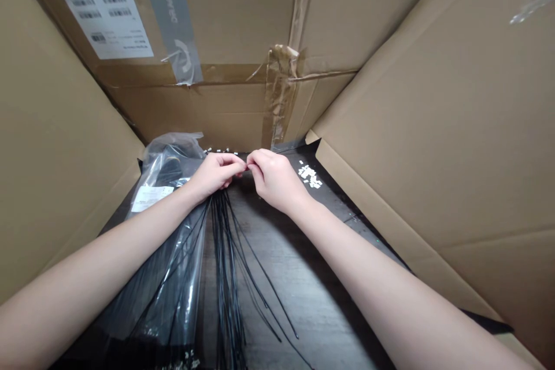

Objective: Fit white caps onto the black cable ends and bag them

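In the middle of the head view, my left hand point(214, 176) is closed, thumb and forefinger pinched together. Long thin black wires point(226, 277) run from under it toward me across the dark table, some fanning out to the right. My right hand point(277, 180) is closed too, its fingertips meeting those of the left. Whatever tiny piece lies between the fingertips is hidden. To the right of my right hand lies a small pile of white connectors point(309, 174). A clear plastic bag point(186, 277) of black wires lies beneath my left forearm.
Cardboard walls enclose the dark tabletop point(277, 277) at the left point(56, 127), back point(225, 29) and right point(451, 104). A few white bits point(219, 151) lie by the back wall. A white label point(151, 199) is on the bag.
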